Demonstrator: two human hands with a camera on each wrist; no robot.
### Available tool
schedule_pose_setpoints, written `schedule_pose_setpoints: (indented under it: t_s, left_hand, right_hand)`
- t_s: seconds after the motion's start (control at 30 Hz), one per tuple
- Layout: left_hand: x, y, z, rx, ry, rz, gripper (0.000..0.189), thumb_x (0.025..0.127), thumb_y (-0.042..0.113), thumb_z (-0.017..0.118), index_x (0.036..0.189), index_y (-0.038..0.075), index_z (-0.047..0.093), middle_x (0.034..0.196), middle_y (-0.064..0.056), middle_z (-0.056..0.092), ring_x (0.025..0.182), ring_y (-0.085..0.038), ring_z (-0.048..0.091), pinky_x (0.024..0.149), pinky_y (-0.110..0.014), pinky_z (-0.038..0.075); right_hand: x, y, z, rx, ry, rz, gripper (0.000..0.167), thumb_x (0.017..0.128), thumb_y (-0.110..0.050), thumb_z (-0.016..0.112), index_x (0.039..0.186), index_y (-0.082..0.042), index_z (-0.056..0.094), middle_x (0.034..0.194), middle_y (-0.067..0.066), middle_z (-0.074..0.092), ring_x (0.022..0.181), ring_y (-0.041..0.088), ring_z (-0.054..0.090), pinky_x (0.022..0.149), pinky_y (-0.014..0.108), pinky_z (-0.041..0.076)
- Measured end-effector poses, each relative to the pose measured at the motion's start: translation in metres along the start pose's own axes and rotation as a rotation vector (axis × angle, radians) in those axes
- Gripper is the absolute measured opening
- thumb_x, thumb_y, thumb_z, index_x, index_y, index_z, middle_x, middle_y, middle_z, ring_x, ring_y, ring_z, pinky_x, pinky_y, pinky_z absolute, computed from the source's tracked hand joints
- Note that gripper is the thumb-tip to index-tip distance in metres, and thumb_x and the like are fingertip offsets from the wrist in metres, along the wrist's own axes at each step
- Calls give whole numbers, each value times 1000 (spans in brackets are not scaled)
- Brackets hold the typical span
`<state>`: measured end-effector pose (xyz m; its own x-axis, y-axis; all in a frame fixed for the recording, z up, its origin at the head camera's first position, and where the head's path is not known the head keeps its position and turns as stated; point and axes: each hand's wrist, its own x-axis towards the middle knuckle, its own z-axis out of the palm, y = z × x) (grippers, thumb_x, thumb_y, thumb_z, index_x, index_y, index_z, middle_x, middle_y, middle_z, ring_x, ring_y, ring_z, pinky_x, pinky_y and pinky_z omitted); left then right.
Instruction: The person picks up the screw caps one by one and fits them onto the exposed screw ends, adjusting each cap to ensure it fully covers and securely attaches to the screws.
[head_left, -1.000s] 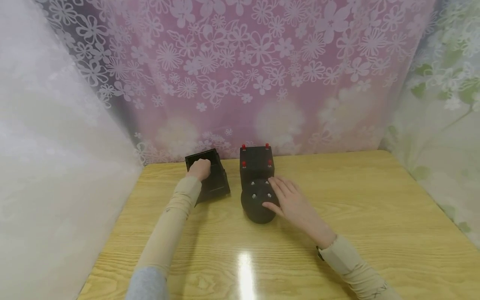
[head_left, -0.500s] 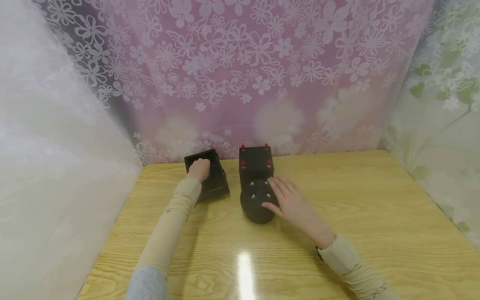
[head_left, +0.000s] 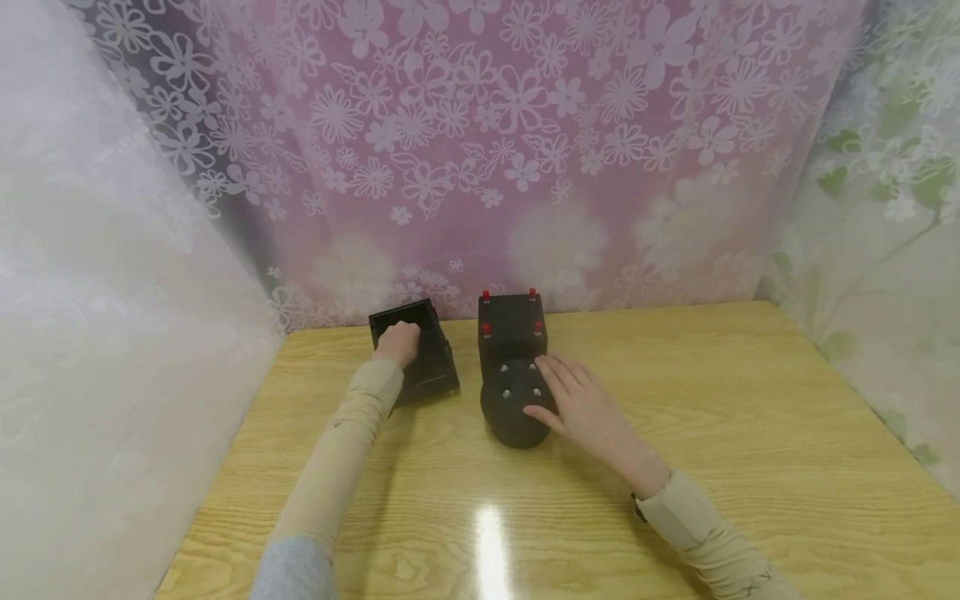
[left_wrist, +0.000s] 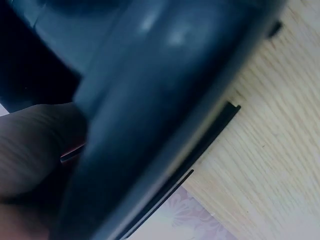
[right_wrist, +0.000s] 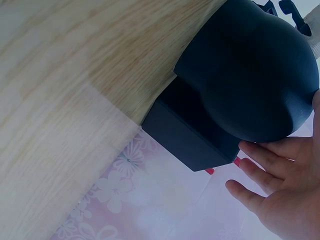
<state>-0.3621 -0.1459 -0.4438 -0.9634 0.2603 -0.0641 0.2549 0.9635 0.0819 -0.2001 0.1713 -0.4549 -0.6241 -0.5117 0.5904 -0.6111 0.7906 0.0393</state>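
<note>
My left hand (head_left: 397,343) reaches down into an open black bin (head_left: 433,375) at the table's back left, fingertips hidden inside. In the left wrist view the dark bin wall (left_wrist: 160,95) covers most of the hand, and a thin reddish edge shows beside a finger (left_wrist: 35,145); I cannot tell what it holds. My right hand (head_left: 588,408) has its fingers extended and thumb spread along the right side of a round black block (head_left: 519,425) topped with several silver pegs (head_left: 507,394). Directly behind stands a square black block (head_left: 512,312) with several red pegs (head_left: 487,330) at its corners.
Everything stands on a wood-grain table (head_left: 720,400). A pink flowered curtain (head_left: 465,167) hangs along its back edge, close behind the bin and the square block. Pale curtains (head_left: 112,333) flank both sides.
</note>
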Motion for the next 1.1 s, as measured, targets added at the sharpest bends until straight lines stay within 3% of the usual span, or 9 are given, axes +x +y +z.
schedule_pose_setpoints:
  t_s: [0.2,0.3,0.37,0.43,0.5,0.57,0.67,0.7,1.1]
  left_hand:
    - [-5,1,-7,-17,-10,21,19,98,-6,53,87,-2,68,82,-17,69,66,-25,66,56,-34,46]
    - [-11,4,-19,-69,-48,38,30,98,-4,52,69,4,55,61,-7,51,51,-15,47,51,-30,38]
    - [-15,5,-27,-119,-88,37,37,97,-3,52,64,10,44,57,-1,36,49,-13,34,50,-29,33]
    - [-19,6,-34,-157,-118,38,37,96,-2,53,63,11,42,58,-1,33,51,-13,32,52,-30,33]
    - [-23,6,-39,-170,-122,53,29,97,1,57,68,6,58,63,-2,49,55,-14,45,56,-30,43]
    - [-27,6,-42,-179,-132,65,18,99,6,60,86,0,72,79,-9,67,67,-19,62,68,-33,55]
    - [-33,6,-46,-190,-147,85,21,101,9,61,110,-1,76,107,-16,75,92,-28,73,86,-41,59]
    - [-35,6,-48,-205,-159,83,22,102,9,60,111,-1,76,109,-16,75,94,-28,73,88,-42,59]
    - [-52,-1,-49,-392,-159,124,21,104,12,59,111,1,74,106,-14,76,90,-26,74,79,-36,61]
  right_hand:
    - [-1,-1,1,23,-30,21,91,102,-67,19,143,9,51,140,25,57,131,42,52,110,56,43]
    - [-2,-1,1,45,-43,39,94,101,-69,19,144,9,49,141,26,56,132,42,51,111,56,41]
    - [-2,0,1,56,-44,44,94,101,-69,20,144,10,49,141,26,56,132,43,50,111,56,40]
    - [-2,0,1,59,-43,45,94,102,-69,20,144,10,49,141,26,56,132,43,51,111,57,41]
    - [-2,0,1,59,-41,44,94,102,-69,20,144,10,49,141,27,56,132,43,51,111,57,41]
    - [-2,0,1,58,-39,40,93,102,-68,20,143,10,49,141,27,56,133,43,50,111,57,41]
    - [-2,0,1,57,-36,35,93,102,-68,21,143,10,49,141,27,56,133,43,50,111,57,41]
    - [-2,0,1,57,-33,31,92,102,-67,22,143,10,49,141,27,56,133,43,50,111,57,41]
    - [0,1,5,64,-6,11,91,103,-66,21,142,11,50,139,28,56,132,43,51,110,57,42]
